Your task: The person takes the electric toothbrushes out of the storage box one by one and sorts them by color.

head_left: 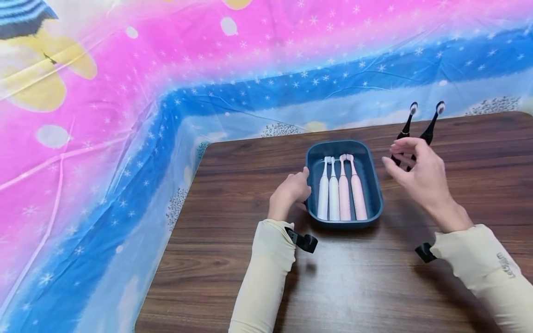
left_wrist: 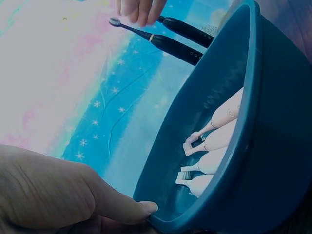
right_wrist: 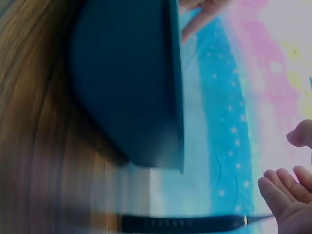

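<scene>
- Left hand [head_left: 293, 190]: fingers clamped on left rim of tray [head_left: 345, 225]; best held firm.
- Tray: on bench [head_left: 220, 194], four pale toothbrushes [head_left: 344, 199] inside.
- Right hand [head_left: 421, 172]: thumb and fingers apart, empty.
- Two black toothbrushes [head_left: 428, 134], right of tray: best pinched singly, by the handle.

Lighting bright; sharpness uneven between views.
I note pale glare on the table [head_left: 345, 263] toward its near edge, with soft shadows beside both sleeves [head_left: 266, 263]. Head view: crisp. Left wrist view: cloth backdrop [left_wrist: 48, 68] washed out, foreground dim. Right wrist view: table and tray [right_wrist: 129, 87] blurred, the tray dark.
</scene>
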Tool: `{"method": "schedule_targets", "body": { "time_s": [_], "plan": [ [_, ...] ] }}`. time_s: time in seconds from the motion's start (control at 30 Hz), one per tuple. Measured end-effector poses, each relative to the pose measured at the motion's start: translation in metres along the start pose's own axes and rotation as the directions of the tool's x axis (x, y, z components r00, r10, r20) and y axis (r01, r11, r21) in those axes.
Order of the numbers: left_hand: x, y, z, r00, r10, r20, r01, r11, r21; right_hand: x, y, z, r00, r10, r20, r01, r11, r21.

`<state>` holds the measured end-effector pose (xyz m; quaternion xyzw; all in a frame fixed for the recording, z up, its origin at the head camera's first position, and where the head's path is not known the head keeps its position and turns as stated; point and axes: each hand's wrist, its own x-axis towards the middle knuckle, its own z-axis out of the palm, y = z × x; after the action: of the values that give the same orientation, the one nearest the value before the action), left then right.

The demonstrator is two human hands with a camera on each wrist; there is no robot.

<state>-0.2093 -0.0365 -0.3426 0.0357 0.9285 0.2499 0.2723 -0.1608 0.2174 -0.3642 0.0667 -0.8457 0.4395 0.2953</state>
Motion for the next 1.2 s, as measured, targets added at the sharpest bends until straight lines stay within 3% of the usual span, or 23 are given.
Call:
{"method": "schedule_targets", "body": {
  "time_s": [0.2, 0.4, 0.8, 0.9, 1.07, 1.2],
  "plan": [
    [0.001, 0.000, 0.001, 1.000, -0.004, -0.004, 0.004, 1.000, -0.003, -0.003, -0.009, 0.026, 0.987, 0.038, 0.156, -0.037, 0.999, -0.011],
    [0.002, -0.001, 0.000, 1.000, 0.005, -0.009, -0.005, 1.000, -0.009, 0.000, -0.014, 0.047, 0.964, 0.078, 0.256, -0.079, 0.997, -0.008],
    [0.003, 0.000, -0.001, 1.000, 0.014, -0.002, -0.014, 1.000, 0.023, 0.003, -0.018, 0.073, 0.896, 0.171, 0.409, -0.171, 0.985, -0.038],
    [0.003, 0.000, -0.001, 1.000, 0.011, 0.000, -0.011, 1.000, 0.017, 0.002, -0.018, 0.081, 0.864, 0.207, 0.458, -0.198, 0.978, -0.068],
    [0.003, -0.001, 0.000, 1.000, 0.015, -0.009, -0.015, 1.000, 0.015, -0.002, -0.016, 0.097, 0.780, 0.286, 0.556, -0.274, 0.956, -0.108],
    [0.003, -0.002, 0.001, 1.000, 0.023, -0.015, -0.022, 0.999, 0.037, -0.006, -0.019, 0.108, 0.761, 0.282, 0.585, -0.268, 0.957, -0.112]
  ]
}}
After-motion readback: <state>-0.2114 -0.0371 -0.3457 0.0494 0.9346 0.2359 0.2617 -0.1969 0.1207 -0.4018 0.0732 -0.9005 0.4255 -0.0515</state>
